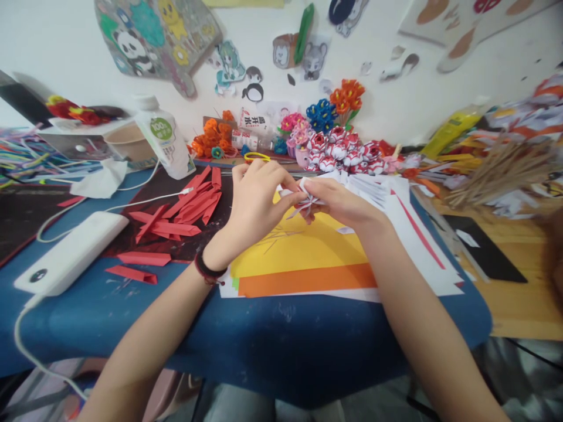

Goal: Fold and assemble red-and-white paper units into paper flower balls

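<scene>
A small folded white paper piece, with a bit of red at its edge, is held above the yellow sheet. My right hand is closed round it from the right. From the left, my left hand reaches it with thumb and fingertips pinched at its edge; a dark band circles that wrist. Folded red paper strips lie in a pile left of my left hand. White folded strips lie behind my right forearm. Thin sticks rest on the yellow sheet.
A white power bank with a cable lies at the left. Behind stand a white bottle, orange flowers and red-and-white flowers. An orange sheet lies in front, and brown sticks are at the right.
</scene>
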### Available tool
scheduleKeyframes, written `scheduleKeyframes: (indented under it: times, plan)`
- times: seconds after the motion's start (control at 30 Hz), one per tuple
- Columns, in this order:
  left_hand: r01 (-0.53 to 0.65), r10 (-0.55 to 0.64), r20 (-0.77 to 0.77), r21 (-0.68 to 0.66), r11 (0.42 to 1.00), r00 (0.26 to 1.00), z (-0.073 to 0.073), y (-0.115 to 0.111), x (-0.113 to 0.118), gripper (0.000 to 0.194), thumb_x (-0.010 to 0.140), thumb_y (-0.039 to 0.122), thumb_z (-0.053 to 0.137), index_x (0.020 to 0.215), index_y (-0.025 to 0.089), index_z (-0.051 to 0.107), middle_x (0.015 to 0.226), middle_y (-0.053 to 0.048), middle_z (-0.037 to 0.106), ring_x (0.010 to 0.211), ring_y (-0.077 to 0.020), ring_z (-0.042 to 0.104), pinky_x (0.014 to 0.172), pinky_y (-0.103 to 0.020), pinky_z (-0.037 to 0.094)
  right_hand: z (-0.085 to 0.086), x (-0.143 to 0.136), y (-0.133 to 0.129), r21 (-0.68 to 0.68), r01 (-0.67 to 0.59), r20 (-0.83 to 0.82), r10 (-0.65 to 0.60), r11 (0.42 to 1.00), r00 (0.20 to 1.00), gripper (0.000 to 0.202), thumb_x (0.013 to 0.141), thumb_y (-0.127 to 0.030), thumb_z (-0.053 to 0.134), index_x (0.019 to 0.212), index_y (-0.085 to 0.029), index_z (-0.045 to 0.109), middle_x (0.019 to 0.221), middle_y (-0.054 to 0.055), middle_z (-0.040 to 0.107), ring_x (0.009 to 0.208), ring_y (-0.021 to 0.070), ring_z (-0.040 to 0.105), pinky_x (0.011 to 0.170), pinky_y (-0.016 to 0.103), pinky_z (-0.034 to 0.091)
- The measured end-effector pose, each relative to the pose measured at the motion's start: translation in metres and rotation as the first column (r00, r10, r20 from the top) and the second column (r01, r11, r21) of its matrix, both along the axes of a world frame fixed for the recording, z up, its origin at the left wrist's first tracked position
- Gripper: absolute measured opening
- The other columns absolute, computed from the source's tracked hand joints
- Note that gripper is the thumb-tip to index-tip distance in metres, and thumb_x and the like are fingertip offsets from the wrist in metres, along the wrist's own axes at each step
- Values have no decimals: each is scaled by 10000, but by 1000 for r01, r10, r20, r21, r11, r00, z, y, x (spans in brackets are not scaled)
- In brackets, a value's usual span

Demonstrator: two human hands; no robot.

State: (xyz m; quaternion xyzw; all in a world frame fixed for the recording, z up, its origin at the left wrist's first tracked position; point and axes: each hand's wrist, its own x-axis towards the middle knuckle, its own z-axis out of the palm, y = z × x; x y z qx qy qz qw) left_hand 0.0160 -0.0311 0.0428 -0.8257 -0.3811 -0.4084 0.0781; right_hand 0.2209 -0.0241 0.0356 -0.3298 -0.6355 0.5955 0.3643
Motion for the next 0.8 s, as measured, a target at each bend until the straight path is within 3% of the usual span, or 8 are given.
scheduleKeyframes:
  times: [0.1, 0.23, 0.3, 0.47, 0.57, 0.8]
  plan:
    - [129, -99, 159, -192, 973, 982, 7, 7, -8, 457, 907, 627, 677, 766, 193, 655, 793, -19, 697, 811, -171, 570, 832, -336, 411, -2, 2, 2, 6, -22, -24, 22, 1000, 999, 414, 937, -573, 657, 857, -169, 696, 780, 27, 645, 681, 137, 649, 559, 231, 544]
    - [394, -235, 367, -452, 800, 900, 12, 15, -17, 513, 831, 669, 734, 735, 168, 681, 725, -15, 681, 678, -127, 539, 658, -270, 396, -5, 5, 5, 20, -54, -23, 55, 998, 998, 433, 951, -567, 629, 868, -149, 704, 734, 27, 647, 584, 107, 586, 508, 211, 480]
    - [478, -280, 418, -503, 720, 864, 13, 16, -19, 527, 844, 675, 716, 748, 158, 690, 729, -19, 677, 665, -118, 532, 632, -260, 384, -6, 5, 5, 23, -76, -31, 76, 997, 997, 444, 947, -573, 629, 847, -146, 700, 716, 25, 640, 554, 96, 552, 492, 209, 454]
    - [572, -376, 434, -551, 608, 819, 16, 16, -23, 494, 883, 639, 696, 811, 151, 714, 785, -42, 694, 715, -128, 573, 662, -262, 406, -5, 5, 5, 50, -84, -82, 88, 995, 993, 478, 930, -614, 634, 809, -155, 694, 700, 21, 631, 539, 92, 530, 468, 204, 410]
    - [602, -377, 476, -533, 595, 795, 16, 17, -25, 435, 853, 589, 758, 830, 158, 710, 808, -44, 686, 738, -136, 584, 683, -271, 429, -6, 6, 6, 42, -81, -84, 85, 996, 993, 476, 917, -616, 653, 816, -153, 701, 700, 22, 634, 546, 95, 540, 463, 200, 402]
    - [591, -376, 474, -476, 651, 796, 15, 15, -22, 409, 867, 561, 755, 795, 164, 689, 742, -16, 628, 680, -120, 514, 641, -273, 376, -8, 6, 5, 80, -201, -119, 210, 976, 970, 482, 892, -624, 687, 924, -144, 710, 737, 7, 618, 529, 74, 490, 453, 194, 389]
